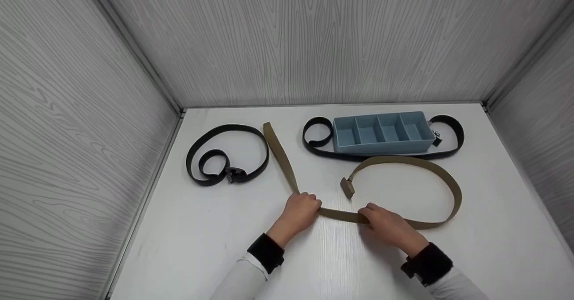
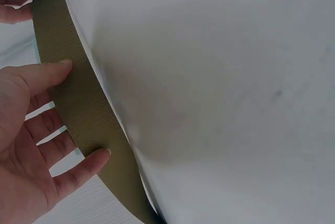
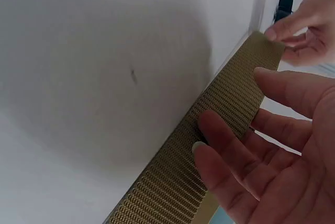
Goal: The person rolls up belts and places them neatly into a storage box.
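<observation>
A smooth white tabletop (image 1: 197,246) forms the work surface. Nearest, the left hand (image 1: 301,210) and right hand (image 1: 389,226) both grasp the olive-brown belt (image 1: 343,215) partway along its length, fingers on both faces, with a short span between them. Caution: a loosened pinch may let the springy strap twist or slip. The belt is flat, ribbed woven webbing; its free end slants away beyond the left hand, while its remainder curves into a wide loop ending at a blocky buckle (image 1: 347,188). Dragging this loop may snag the black belt (image 1: 459,135) close behind it, which lies around the glossy blue four-compartment tray (image 1: 383,148), and shift both. Farthest stand gray wood-grain panels (image 1: 291,44).
</observation>
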Demonstrator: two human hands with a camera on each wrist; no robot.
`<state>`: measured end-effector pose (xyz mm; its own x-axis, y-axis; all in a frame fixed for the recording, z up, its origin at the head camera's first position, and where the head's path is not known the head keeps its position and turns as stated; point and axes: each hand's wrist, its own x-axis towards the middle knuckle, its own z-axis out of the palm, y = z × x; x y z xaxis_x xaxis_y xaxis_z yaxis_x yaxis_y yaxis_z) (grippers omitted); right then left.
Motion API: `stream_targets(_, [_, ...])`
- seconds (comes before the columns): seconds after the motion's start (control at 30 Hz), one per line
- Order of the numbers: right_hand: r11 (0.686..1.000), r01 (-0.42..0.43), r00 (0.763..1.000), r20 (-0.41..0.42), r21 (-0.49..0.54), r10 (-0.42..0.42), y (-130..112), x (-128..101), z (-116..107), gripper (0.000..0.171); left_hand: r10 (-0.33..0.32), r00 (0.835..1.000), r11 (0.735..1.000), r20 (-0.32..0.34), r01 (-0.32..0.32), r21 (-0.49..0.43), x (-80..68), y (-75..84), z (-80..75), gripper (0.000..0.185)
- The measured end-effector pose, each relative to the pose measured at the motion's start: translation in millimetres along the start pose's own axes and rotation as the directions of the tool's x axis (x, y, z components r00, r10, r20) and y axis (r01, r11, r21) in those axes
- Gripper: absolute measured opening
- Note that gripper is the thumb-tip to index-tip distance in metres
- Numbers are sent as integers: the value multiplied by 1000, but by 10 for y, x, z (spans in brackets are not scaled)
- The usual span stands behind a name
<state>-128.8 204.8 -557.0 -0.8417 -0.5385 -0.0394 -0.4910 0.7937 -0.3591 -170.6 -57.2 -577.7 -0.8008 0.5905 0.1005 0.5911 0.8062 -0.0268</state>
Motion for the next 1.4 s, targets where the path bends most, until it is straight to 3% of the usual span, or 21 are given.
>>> stream_targets(0.2, [991, -99, 995, 42, 94, 96, 342, -116, -149, 8, -57, 998, 998, 27, 56, 2, -39, -321, 47, 13])
stream_targets(0.33, [969, -193, 979, 104, 155, 178, 568, -163, -258, 3, -116, 993, 993, -16, 116, 14, -73, -534, 42, 12])
stream_targets(0.43, [954, -244, 966, 136, 177, 222, 677, -182, -333, 3, -194, 977, 980, -83, 197, 34, -108, -629, 37, 8])
stream_targets(0.5, [946, -263, 960, 149, 189, 238, 718, -189, -370, 4, -280, 951, 958, -130, 285, 21, -123, -660, 30, 8])
stream_targets(0.6, [940, -273, 957, 160, 205, 243, 740, -194, -410, 5, -453, 878, 891, -151, 444, -91, -112, -686, 19, 27])
stream_targets(0.7, [944, -265, 959, 156, 195, 237, 746, -194, -418, 5, -610, 790, 774, -51, 582, -248, -56, -716, 10, 52])
stream_targets(0.73, [947, -261, 960, 154, 190, 233, 743, -197, -418, 5, -640, 768, 735, -1, 612, -292, -31, -731, 8, 57])
stream_targets(0.8, [950, -253, 962, 150, 181, 228, 730, -202, -408, 4, -668, 738, 670, 95, 652, -354, 22, -761, 7, 61])
stream_targets(0.83, [951, -252, 963, 147, 177, 227, 720, -204, -398, 4, -665, 736, 656, 127, 657, -371, 42, -773, 6, 60])
stream_targets(0.9, [950, -257, 961, 153, 177, 232, 676, -206, -383, 6, -635, 757, 671, 151, 638, -378, 72, -782, 9, 57])
stream_targets(1.07, [949, -256, 958, 177, 185, 224, 492, -163, -329, 21, -516, 848, 778, 124, 524, -347, 92, -703, 30, 47])
stream_targets(1.17, [950, -238, 961, 189, 204, 200, 356, -97, -285, 29, -457, 882, 813, 113, 466, -349, 100, -648, 19, 40])
stream_targets(1.27, [959, -191, 970, 193, 210, 150, 216, -32, -227, 29, -413, 905, 842, 102, 422, -338, 111, -617, -5, 33])
stream_targets(1.4, [972, -112, 977, 201, 207, 70, 20, 25, -134, 27, -391, 911, 856, 131, 412, -311, 130, -599, -6, 30])
